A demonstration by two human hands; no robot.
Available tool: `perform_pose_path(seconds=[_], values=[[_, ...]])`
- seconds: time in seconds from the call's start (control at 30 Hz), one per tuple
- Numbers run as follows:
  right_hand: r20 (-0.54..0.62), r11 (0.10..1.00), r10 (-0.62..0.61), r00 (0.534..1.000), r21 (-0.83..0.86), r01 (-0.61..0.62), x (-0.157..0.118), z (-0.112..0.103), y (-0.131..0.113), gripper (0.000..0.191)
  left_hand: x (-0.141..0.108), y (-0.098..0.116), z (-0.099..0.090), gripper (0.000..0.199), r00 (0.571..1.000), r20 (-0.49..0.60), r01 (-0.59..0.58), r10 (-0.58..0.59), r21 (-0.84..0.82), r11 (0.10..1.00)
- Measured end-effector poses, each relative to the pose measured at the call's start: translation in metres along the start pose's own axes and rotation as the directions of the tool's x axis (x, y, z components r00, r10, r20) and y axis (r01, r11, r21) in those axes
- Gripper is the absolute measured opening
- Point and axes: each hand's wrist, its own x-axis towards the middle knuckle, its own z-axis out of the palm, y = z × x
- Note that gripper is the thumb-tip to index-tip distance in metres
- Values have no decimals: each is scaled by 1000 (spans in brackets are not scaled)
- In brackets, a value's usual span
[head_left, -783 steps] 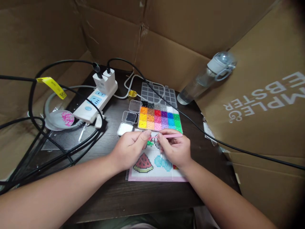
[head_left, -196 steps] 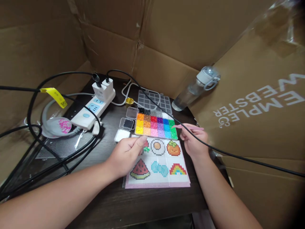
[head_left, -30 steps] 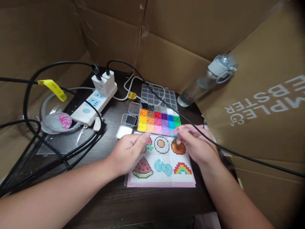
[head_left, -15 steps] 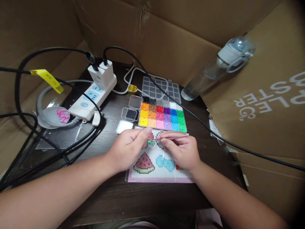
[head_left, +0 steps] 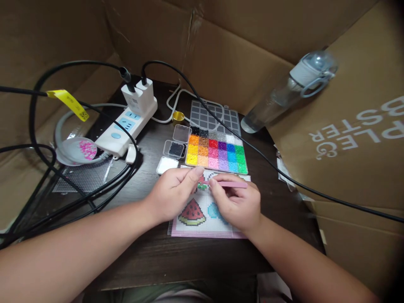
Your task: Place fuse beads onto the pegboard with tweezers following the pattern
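Observation:
Pink tweezers [head_left: 233,184] are pinched in my right hand [head_left: 236,200], their tips pointing left above green beads [head_left: 202,186] on the pattern sheet [head_left: 217,229]. My left hand [head_left: 172,191] is closed at the sheet's upper left, thumb over the curled fingers; whatever it may hold is hidden. A watermelon slice [head_left: 192,212] shows below my hands, and a blue shape [head_left: 213,210] is partly covered by my right hand. Just behind the sheet lies a sorting box [head_left: 217,153] of beads in many colours.
Small clear cases [head_left: 168,165] stand left of the box, with an empty grid lid [head_left: 202,115] behind. At left are a power strip [head_left: 118,134], looping black cables and a dish of pink beads [head_left: 77,151]. A bottle [head_left: 277,99] leans at back right. Cardboard [head_left: 236,50] surrounds the table.
My right hand has moved slightly left and turned, covering more of the blue shape. The tweezers now show their broad side. The whole view has shifted a little.

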Motion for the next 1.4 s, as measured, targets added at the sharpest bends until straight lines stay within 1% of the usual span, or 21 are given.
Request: perform_pose_path(seconds=[0.1, 0.3, 0.73, 1.0, 1.1, 1.2, 1.27, 1.33, 1.37, 1.4], values=[[-30, 998, -52, 998, -37, 51, -3, 3, 0, 8, 0, -1, 0, 50, 1000, 4, -9, 10, -22, 1000], [-17, 990, -129, 991, -62, 128, -4, 5, 0, 11, 0, -3, 0, 49, 999, 12, -33, 33, -50, 998], [7, 976, -196, 981, -96, 196, -4, 6, 2, 14, 0, -2, 0, 50, 999, 2, -36, 36, -25, 999], [-25, 957, -277, 961, -100, 273, -4, 7, 4, 17, 0, -3, 0, 49, 999, 1, -41, 41, -35, 999], [-33, 954, -288, 957, -99, 283, -5, 8, 3, 20, 0, -2, 0, 48, 999, 7, -37, 38, -45, 998], [-50, 955, -279, 959, -115, 272, -5, 4, 1, 20, 0, -2, 1, 49, 1000, 7, -24, 25, -45, 999], [-84, 964, -243, 966, -133, 231, -4, -1, 3, 17, 0, -2, 1, 50, 1000, 8, -6, 7, -46, 999], [-148, 986, -135, 980, -115, 118, 1, -8, 11, 11, 0, -2, 1, 50, 1000, 8, 15, -15, -39, 999], [-190, 996, -43, 981, -81, 29, 5, -12, 18, 7, 0, -2, 1, 50, 1000, 5, 26, -26, -32, 999], [-229, 997, 63, 971, -27, -71, 11, -17, 25, 3, 0, -2, 1, 50, 999, 5, 33, -33, -27, 999]])
